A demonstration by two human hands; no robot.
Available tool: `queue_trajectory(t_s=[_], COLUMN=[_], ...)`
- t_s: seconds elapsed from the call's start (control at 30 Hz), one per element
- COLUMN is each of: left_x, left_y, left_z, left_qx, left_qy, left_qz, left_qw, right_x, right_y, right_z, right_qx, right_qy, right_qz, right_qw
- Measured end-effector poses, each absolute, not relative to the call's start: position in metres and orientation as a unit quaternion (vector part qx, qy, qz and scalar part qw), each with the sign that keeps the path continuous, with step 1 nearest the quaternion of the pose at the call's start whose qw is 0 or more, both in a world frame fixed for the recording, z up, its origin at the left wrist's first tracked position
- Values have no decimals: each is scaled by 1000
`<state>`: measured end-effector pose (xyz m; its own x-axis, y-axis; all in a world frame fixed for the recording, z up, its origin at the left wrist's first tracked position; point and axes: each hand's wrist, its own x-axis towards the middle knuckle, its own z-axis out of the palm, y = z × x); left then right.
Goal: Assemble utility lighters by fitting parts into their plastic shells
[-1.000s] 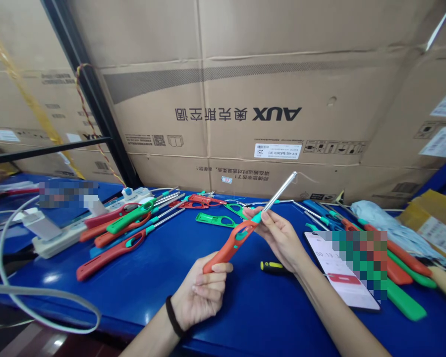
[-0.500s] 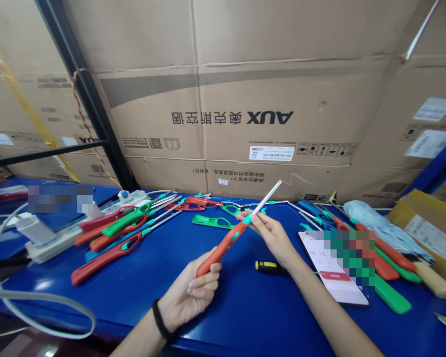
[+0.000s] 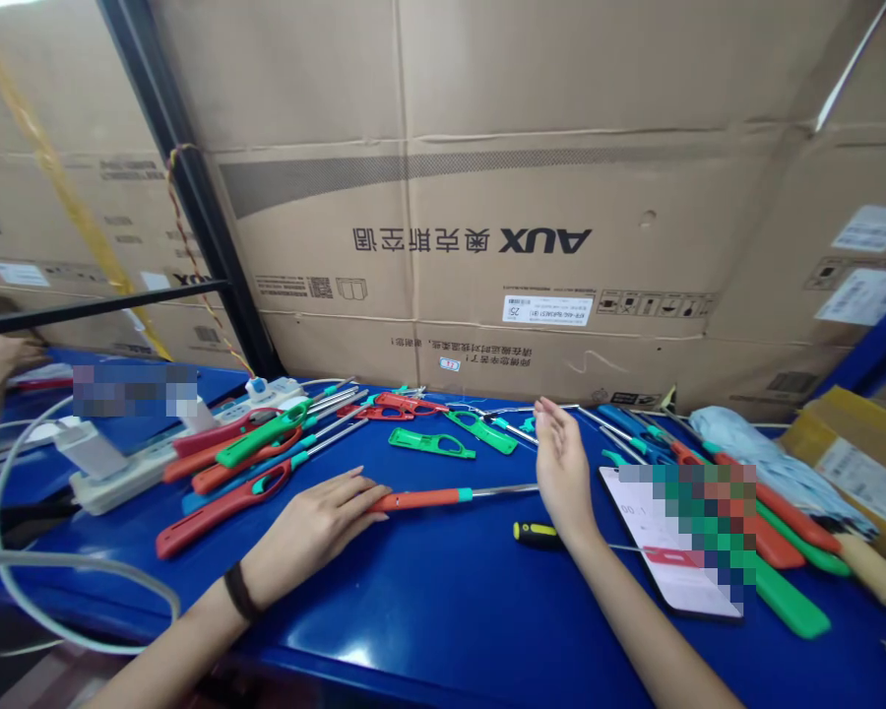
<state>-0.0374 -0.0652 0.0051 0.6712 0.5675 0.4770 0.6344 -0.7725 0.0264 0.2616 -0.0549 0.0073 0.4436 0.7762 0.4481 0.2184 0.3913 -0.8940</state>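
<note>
One orange lighter [image 3: 424, 499] lies low over the middle of the worktop [image 3: 443, 611], its smooth plastic handle to the left and its thin, straight metal tube pointing right. The left hand [image 3: 329, 522] is palm down, wrist nearly flat, with its long fingers laid over the left end of the handle and closed lightly around it; a dark band [image 3: 242, 591] circles that wrist. The right hand [image 3: 563, 473] stands on edge at the tube's tip, palm turned left, fingers loosely extended toward the far side and gripping nothing visible; whether it touches the tip cannot be told.

Just left of the right wrist lies one screwdriver [image 3: 536, 534] with a rounded black-and-yellow handle. Beyond the lighter are two flat, hollow green shells [image 3: 432, 443], with glossy red shells [image 3: 403, 405] farther back, overlapping too much to count.

To the left, at least five lighters [image 3: 225, 502] in red, orange, green and blue lean in a heap against one white power strip [image 3: 129, 473]. To the right sit one slim phone [image 3: 635, 522], partly pixelated, and more coloured handles [image 3: 801, 596]. Crumpled pale-blue material [image 3: 760, 448] lies beyond them, and creased brown cardboard [image 3: 473, 187] walls the far side.
</note>
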Motion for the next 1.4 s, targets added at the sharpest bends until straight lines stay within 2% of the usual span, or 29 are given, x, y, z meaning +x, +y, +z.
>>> queue_trajectory(t_s=[0.13, 0.27, 0.37, 0.47, 0.57, 0.73, 0.93, 1.17, 1.4], left_x=[-27, -11, 2, 11, 13, -14, -63, -71, -71], left_y=[-58, -56, -50, -35, -10, 39, 56, 58, 65], left_z=[-3, -3, 1, 8, 18, 21, 10, 8, 5], left_qx=[-926, -920, -909, -914, -903, -819, -773, -783, -783], left_qy=[-305, -327, -342, -324, -357, -505, -588, -585, -581], left_qz=[-215, -214, -229, -226, -234, -270, -220, -184, -210], left_qw=[61, -7, -70, -89, -59, 26, 91, 103, 69], right_x=[256, 254, 251, 249, 252, 275, 304, 303, 295], right_y=[-58, -65, -69, -76, -84, -93, -91, -86, -85], right_z=[7, 12, 14, 18, 30, 50, 35, 22, 22], right_qx=[-534, -515, -470, -435, -467, -593, -669, -643, -601], right_qy=[-578, -664, -745, -815, -831, -772, -699, -714, -749], right_qz=[132, 50, 44, 47, 67, 173, 251, 273, 272], right_qw=[603, 540, 470, 380, 294, 148, 22, 43, 61])
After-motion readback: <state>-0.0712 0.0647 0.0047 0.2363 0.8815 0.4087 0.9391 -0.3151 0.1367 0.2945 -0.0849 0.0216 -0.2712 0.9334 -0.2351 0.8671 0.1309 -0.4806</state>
